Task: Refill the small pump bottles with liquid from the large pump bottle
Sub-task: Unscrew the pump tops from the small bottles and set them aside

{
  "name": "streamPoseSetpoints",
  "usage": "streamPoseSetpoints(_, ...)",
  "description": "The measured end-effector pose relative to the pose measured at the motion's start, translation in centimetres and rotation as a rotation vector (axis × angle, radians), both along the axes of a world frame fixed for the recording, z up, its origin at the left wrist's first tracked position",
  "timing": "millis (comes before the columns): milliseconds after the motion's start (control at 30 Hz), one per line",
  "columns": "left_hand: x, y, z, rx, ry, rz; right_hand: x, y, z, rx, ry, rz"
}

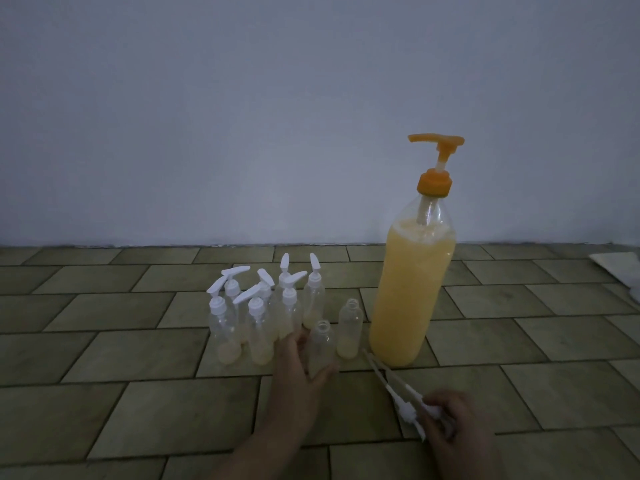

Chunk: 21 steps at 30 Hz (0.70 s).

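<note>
A large clear bottle (408, 289) full of yellow-orange liquid, with an orange pump on top, stands upright on the tiled floor at the right. My left hand (301, 368) grips a small open bottle (321, 344) that stands on the floor. A second small open bottle (349, 329) stands between it and the large bottle. Left of them, several small clear bottles (256, 317) with white pump tops stand in a cluster, each with a little yellowish liquid at the bottom. My right hand (457, 424) holds a white pump head with its tube (398, 389); a second one lies beside it.
The floor is olive-green tiles (138, 341) meeting a plain pale wall (242, 133) behind the bottles. A pale object (620, 268) shows at the far right edge.
</note>
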State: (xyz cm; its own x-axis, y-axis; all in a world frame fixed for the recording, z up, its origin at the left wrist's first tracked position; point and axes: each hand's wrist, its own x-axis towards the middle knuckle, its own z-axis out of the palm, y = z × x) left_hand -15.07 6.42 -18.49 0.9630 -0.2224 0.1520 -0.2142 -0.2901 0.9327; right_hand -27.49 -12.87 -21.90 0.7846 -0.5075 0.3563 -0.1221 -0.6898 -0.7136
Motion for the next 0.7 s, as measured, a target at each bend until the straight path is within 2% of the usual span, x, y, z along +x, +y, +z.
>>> streamPoseSetpoints(100,-1.8,1.6,-0.1,-0.067,-0.064,0.069,0.7,-0.2,0.2,-0.071,-0.144,0.013)
streamPoseSetpoints(200,-1.2,3.5,0.1,-0.058,-0.168,0.285,0.6,-0.1,1.0,-0.121,-0.187,-0.048)
streamPoseSetpoints(300,1.1,4.1,0.6,-0.020,-0.068,0.389,0.7,0.3,1.7,-0.099,-0.191,-0.067)
streamPoseSetpoints(467,2.6,2.3,1.8,0.020,-0.057,0.445,0.9,1.3,3.4,-0.052,-0.215,0.033)
streamPoseSetpoints(533,3.1,1.6,1.9,0.050,-0.038,0.480,0.6,1.6,3.4,0.059,-0.171,0.068)
streamPoseSetpoints(633,3.7,1.0,2.0,0.092,-0.034,0.516,0.9,2.0,3.5,-0.117,-0.125,0.072)
streamPoseSetpoints(700,3.6,1.1,1.9,0.107,-0.039,0.521,1.4,2.5,4.7,-0.176,-0.199,0.073)
